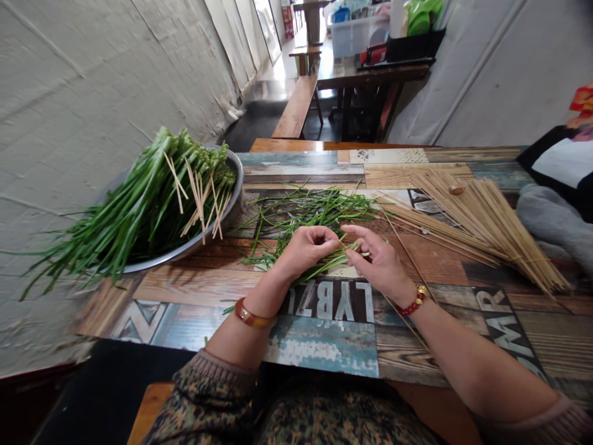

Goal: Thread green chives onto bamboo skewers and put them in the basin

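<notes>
My left hand (311,247) is closed in a pinch, thumb against forefinger, on thin green chive stems (341,241) between the two hands. Facing it, my right hand (380,262) has thumb and fingers bent around the other end of the stems, forefinger raised. Whether a skewer is among them is too small to tell. Beneath and behind the hands lies a loose spread of chives (319,207). Thin skewers (412,262) lie on the table near my right wrist, partly covered by it.
A metal basin (235,201) at the left is heaped with chives (152,191), several bamboo skewers (201,198) poking from them. Bundled skewers (500,222) fan out at the right beside a grey cloth item (546,210). Beyond the table (324,364) stand a bench (296,108) and another table.
</notes>
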`<state>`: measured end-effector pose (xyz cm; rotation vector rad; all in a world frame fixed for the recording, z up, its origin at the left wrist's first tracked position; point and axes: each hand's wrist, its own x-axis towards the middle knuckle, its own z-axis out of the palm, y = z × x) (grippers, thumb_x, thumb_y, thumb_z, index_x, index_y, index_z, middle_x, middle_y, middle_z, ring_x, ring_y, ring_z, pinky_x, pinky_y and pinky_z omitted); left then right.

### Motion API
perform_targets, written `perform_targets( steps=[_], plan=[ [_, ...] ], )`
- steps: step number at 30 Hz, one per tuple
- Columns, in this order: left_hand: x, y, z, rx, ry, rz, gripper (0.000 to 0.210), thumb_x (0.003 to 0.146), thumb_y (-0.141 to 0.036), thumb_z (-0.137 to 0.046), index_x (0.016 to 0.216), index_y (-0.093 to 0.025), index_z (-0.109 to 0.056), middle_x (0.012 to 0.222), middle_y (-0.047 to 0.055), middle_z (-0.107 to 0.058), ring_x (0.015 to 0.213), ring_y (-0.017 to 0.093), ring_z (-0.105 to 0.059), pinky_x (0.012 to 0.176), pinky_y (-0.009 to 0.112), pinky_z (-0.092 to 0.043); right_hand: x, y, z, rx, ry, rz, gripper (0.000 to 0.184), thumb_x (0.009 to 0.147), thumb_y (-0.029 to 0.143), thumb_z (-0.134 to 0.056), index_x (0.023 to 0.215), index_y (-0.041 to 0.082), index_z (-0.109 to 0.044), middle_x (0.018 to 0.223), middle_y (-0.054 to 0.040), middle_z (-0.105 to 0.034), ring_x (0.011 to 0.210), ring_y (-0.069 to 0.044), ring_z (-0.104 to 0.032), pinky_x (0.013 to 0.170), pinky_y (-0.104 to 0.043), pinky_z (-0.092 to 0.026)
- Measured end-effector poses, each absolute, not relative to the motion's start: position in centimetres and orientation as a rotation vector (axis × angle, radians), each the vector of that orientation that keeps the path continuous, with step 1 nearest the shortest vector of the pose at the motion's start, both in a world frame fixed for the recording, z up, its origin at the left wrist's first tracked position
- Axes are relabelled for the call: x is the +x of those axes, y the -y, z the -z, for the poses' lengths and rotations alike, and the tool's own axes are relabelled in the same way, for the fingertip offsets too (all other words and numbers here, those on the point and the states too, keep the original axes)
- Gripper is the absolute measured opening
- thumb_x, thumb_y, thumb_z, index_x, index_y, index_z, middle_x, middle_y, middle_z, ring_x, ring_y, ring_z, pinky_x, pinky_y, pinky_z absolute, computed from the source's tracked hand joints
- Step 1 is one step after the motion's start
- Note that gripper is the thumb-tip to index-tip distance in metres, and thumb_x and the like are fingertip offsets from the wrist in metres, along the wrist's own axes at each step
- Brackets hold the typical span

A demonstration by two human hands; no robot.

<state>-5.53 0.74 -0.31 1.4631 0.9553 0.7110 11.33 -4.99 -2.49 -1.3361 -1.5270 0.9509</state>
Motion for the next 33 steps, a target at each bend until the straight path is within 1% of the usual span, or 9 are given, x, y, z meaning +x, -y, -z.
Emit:
perform_targets(
  steps=[4, 9, 15, 19, 25, 30, 33],
  plan=[
    [-5.59, -0.8, 0.36, 1.445, -0.975, -0.712, 0.023, 0.072, -0.033, -0.066, 0.069, -0.011, -0.063, 0.063, 0.0, -0.058, 0.057, 0.008, -0.047, 0.056, 0.021, -0.036, 11.32, 4.96, 2.24, -1.342, 1.514, -0.952, 0.033, 0.083, 0.025, -0.056, 0.115, 0.019, -0.058, 0.063, 0.0034, -0.057, 0.049, -0.01, -0.05, 0.047, -0.021, -0.041],
    [-5.44, -0.64, 0.17, 1.425, -0.991, -0.738, 0.024, 0.072, -0.035, -0.067, 0.068, -0.011, -0.063, 0.065, 0.001, -0.059, 0.06, 0.009, -0.048, 0.058, 0.021, -0.038, 11.25, 4.95, 2.24, -1.363, 1.519, -0.937, 0.033, 0.083, 0.025, -0.056, 0.115, 0.02, -0.059, 0.064, 0.0033, -0.057, 0.05, -0.01, -0.051, 0.047, -0.021, -0.041],
    [-5.36, -0.54, 0.12, 1.361, -0.969, -0.776, 0.023, 0.07, -0.033, -0.069, 0.068, -0.011, -0.064, 0.065, 0.001, -0.06, 0.06, 0.009, -0.049, 0.06, 0.021, -0.038, 11.31, 4.95, 2.42, -1.348, 1.53, -0.941, 0.033, 0.083, 0.025, -0.056, 0.115, 0.022, -0.06, 0.071, 0.001, -0.059, 0.056, -0.012, -0.056, 0.049, -0.022, -0.044],
    [-5.38, -0.56, 0.35, 1.347, -0.956, -0.773, 0.022, 0.07, -0.033, -0.07, 0.07, -0.011, -0.066, 0.066, 0.001, -0.062, 0.061, 0.009, -0.051, 0.062, 0.022, -0.039, 11.26, 4.93, 2.43, -1.341, 1.482, -0.972, 0.034, 0.082, 0.024, -0.056, 0.115, 0.02, -0.057, 0.07, 0.0011, -0.059, 0.056, -0.012, -0.057, 0.048, -0.022, -0.044],
    [-5.24, -0.48, 0.62, 1.325, -0.949, -0.778, 0.02, 0.07, -0.031, -0.071, 0.069, -0.011, -0.066, 0.067, 0.002, -0.064, 0.062, 0.01, -0.053, 0.063, 0.022, -0.041, 11.21, 4.91, 2.47, -1.349, 1.468, -0.982, 0.029, 0.081, 0.027, -0.059, 0.108, 0.017, -0.056, 0.066, 0.0012, -0.06, 0.053, -0.012, -0.056, 0.046, -0.022, -0.043],
    [-5.13, -0.42, 0.58, 1.321, -0.969, -0.819, 0.019, 0.068, -0.029, -0.072, 0.068, -0.011, -0.066, 0.065, 0.001, -0.062, 0.06, 0.009, -0.051, 0.06, 0.021, -0.039, 11.35, 4.89, 2.41, -1.345, 1.524, -0.966, 0.021, 0.083, 0.03, -0.057, 0.1, 0.017, -0.06, 0.064, 0.0005, -0.061, 0.048, -0.011, -0.053, 0.045, -0.022, -0.041],
    [-5.15, -0.41, 0.53, 1.324, -0.969, -0.819, 0.019, 0.069, -0.029, -0.072, 0.068, -0.011, -0.067, 0.064, 0.0, -0.062, 0.059, 0.008, -0.05, 0.059, 0.021, -0.038, 11.39, 4.91, 2.24, -1.348, 1.554, -0.942, 0.021, 0.084, 0.03, -0.056, 0.099, 0.017, -0.063, 0.064, 0.0001, -0.062, 0.049, -0.011, -0.053, 0.045, -0.022, -0.041]
  ],
)
